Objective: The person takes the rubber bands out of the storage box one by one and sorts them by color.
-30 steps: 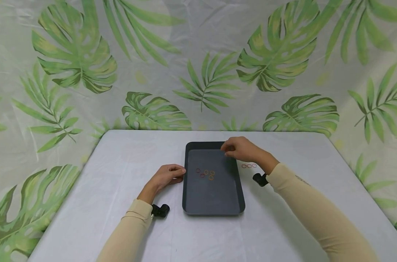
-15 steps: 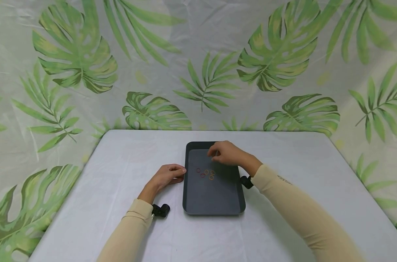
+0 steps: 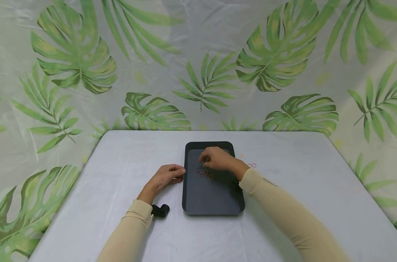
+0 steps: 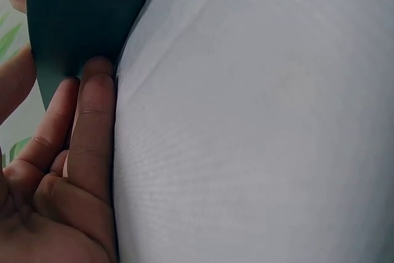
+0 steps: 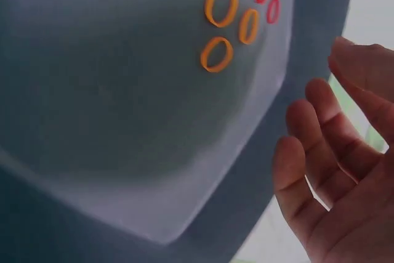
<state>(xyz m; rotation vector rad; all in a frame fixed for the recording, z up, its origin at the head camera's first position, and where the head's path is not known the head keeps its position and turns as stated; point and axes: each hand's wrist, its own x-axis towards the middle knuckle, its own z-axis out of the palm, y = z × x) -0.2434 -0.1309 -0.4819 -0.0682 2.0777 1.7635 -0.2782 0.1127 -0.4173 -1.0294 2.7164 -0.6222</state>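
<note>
In the tray [image 3: 211,200], orange bands [image 5: 208,7] and red bands [image 5: 269,10] lie around six o'clock from the bent fingers of the nearer right hand [image 3: 216,159], whose grip I cannot tell, while the left hand [image 3: 165,176] rests loosely extended fingers against the nine-o'clock side.

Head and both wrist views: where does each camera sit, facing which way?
Head: on the head, facing forward and down at the tray; left hand, right hand and sleeves show.
Left wrist: on that wrist, facing the tray's side and white cloth; left hand shows.
Right wrist: on that wrist, facing rings in the tray; right hand shows.
Head and right wrist share these rings.
</note>
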